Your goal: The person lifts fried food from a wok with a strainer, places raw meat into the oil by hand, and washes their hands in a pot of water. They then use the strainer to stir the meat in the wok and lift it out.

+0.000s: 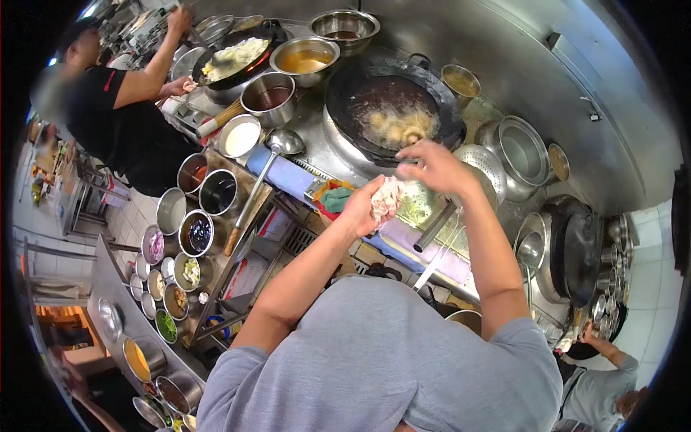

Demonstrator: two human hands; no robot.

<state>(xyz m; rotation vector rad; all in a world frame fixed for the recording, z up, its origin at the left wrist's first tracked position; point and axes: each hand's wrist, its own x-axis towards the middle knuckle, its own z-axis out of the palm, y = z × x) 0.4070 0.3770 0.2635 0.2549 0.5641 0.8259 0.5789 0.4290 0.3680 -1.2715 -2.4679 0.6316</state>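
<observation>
My left hand is closed around a clump of pale pink, raw-looking meat pieces, in front of the wok. My right hand is over the near rim of the black wok, its fingers apart and slightly blurred. I make out nothing held in it. Golden pieces bubble in dark oil inside the wok, just beyond my right fingertips. Beneath my hands lies the wet metal stove edge, with a green cloth to the left of my left hand.
A perforated strainer and steel pot stand right of the wok. To the left are a ladle, a bowl of white liquid and several ingredient pots. A co-worker tosses food in another wok. Another person stands lower right.
</observation>
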